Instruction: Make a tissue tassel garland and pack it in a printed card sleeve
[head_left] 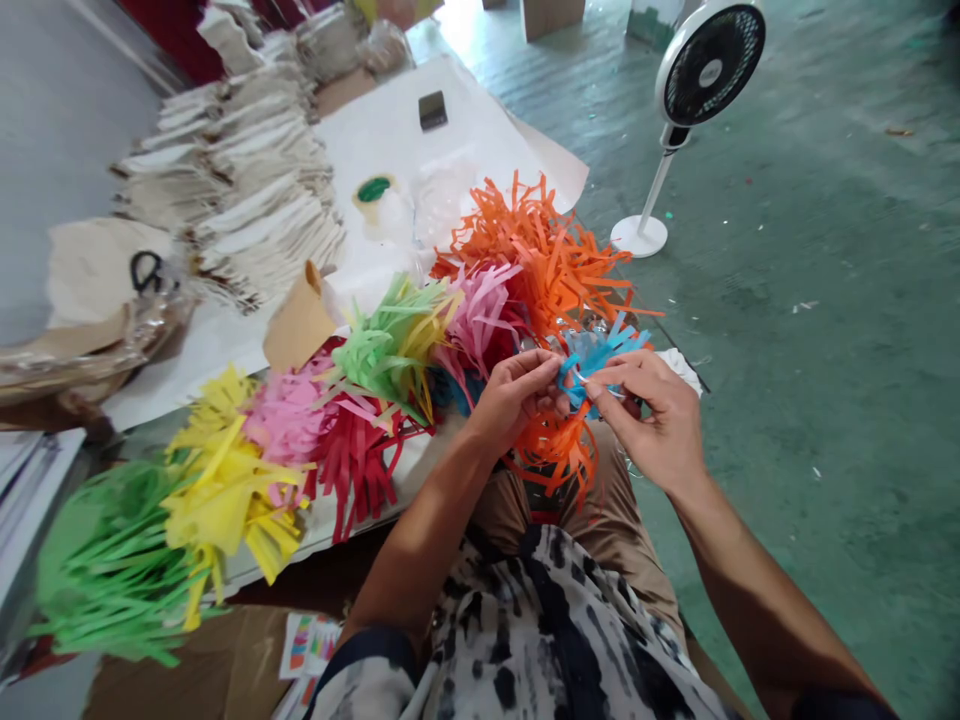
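Observation:
My left hand (pixel 517 395) and my right hand (pixel 649 405) meet over my lap, both pinched on a blue fringed paper piece (pixel 596 355). Just below them hangs an orange fringed paper bundle (pixel 559 450). Piles of cut paper fringe lie along the table edge: orange (pixel 536 245), pink (pixel 480 315), light green (pixel 386 345), red (pixel 360 460), yellow (pixel 225 490) and green (pixel 105 570).
A white paper sheet (pixel 390 130) covers the table, with a tape roll (pixel 373 192), a small dark box (pixel 433 110), stacked beige bundles (pixel 247 190) and scissors (pixel 148 270). A white standing fan (pixel 694 90) stands on the green floor at right.

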